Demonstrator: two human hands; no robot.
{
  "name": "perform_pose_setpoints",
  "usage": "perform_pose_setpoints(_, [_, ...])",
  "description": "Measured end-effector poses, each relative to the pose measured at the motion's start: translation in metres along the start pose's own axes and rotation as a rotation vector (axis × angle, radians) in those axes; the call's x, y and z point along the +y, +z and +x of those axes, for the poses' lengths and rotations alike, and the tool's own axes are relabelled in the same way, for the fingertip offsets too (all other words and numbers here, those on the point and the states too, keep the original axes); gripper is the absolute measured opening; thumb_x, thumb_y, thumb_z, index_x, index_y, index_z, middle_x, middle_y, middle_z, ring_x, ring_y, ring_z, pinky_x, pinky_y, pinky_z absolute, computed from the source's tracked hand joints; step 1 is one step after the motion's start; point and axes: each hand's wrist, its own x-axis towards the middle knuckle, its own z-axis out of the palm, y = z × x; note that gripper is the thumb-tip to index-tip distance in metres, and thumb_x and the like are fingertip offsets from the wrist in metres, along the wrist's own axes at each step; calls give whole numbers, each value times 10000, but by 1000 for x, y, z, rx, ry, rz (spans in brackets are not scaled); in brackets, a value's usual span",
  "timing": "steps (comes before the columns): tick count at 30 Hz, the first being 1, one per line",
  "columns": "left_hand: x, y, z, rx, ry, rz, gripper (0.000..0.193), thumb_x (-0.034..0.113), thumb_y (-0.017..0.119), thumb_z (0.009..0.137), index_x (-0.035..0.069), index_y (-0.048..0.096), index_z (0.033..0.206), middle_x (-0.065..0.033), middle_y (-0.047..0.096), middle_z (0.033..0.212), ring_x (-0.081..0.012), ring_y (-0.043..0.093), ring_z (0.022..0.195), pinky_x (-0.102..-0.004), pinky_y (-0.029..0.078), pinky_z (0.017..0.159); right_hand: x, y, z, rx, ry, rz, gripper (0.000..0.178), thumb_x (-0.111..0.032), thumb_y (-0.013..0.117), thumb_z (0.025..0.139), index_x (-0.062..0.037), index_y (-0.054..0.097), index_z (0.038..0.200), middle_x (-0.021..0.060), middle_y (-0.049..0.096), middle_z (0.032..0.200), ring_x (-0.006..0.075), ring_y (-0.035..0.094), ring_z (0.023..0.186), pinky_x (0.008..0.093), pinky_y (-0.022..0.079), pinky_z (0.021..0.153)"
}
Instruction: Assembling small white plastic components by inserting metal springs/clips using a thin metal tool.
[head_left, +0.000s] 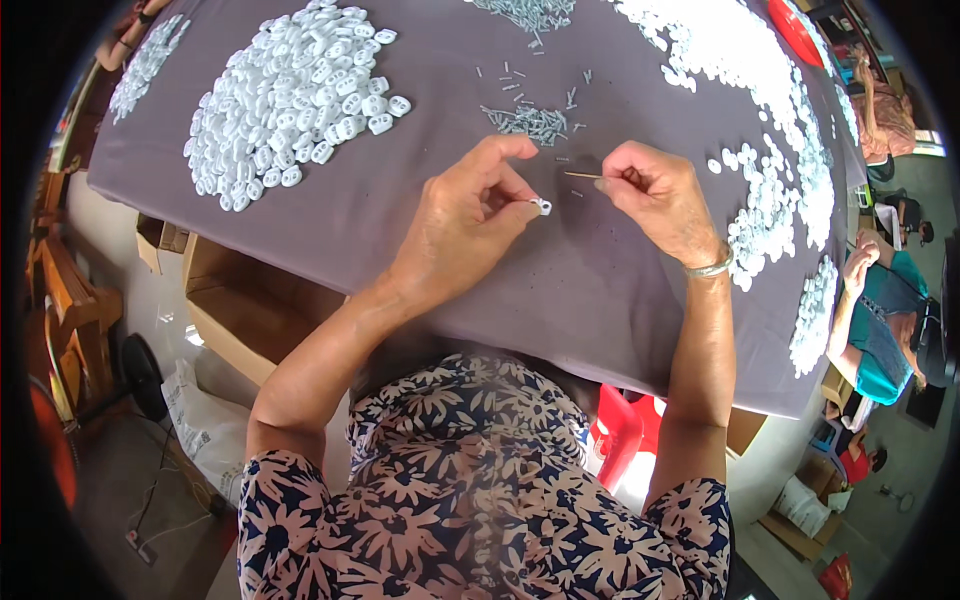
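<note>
Left hand [465,215], one finger raised, pinches the white piece [544,206] at its fingertips over the desk [520,290]; just right, apart, the stick [582,175] points leftward, nearly sideways, pinched in the closed right hand [660,195]

Bright glare at upper right

On my feed, a dark cloth covers the table [570,320]. I see a heap of white two-holed pieces [290,105] beyond and left of the left fingers [503,152], small grey pins [532,123] just beyond both hands' fingers, and a long spread of white bits [770,215] right of the right fingers [628,160].
</note>
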Motion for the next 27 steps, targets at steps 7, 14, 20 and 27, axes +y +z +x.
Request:
perform_pose_setpoints(7, [-8, 3, 1, -38, 10, -20, 429, -37, 637, 861, 41, 482, 1254, 1, 595, 815, -32, 518, 697, -187, 437, 620, -32, 31, 2, 45, 15, 636, 45, -13, 607, 906, -16, 633, 943, -5, 624, 844, 37, 503, 681, 186, 402, 570])
perform_pose_setpoints(14, [-11, 2, 4, -39, -5, -19, 433, -31, 630, 871, 50, 468, 1264, -1, 597, 818, -34, 524, 705, -196, 444, 624, -27, 46, 5, 46, -88, 515, 80, -82, 603, 946, -19, 639, 978, -14, 608, 832, 45, 503, 700, 195, 420, 600])
perform_pose_setpoints(20, [-16, 5, 8, -38, 32, -11, 449, -29, 625, 874, 52, 456, 1282, -2, 602, 824, -33, 526, 712, -198, 450, 632, -23, 41, 8, 30, -41, 544, 97, -113, 591, 957, -22, 617, 935, -17, 575, 818, 48, 488, 699, 196, 419, 602])
perform_pose_setpoints(27, [-9, 9, 16, -45, -23, -38, 464, -13, 641, 835, 37, 459, 1259, -62, 643, 785, -114, 601, 650, -266, 483, 590, -17, 38, 7, 56, -112, 544, 124, -133, 558, 977, -32, 572, 907, -27, 544, 790, 43, 480, 678, 198, 415, 584])
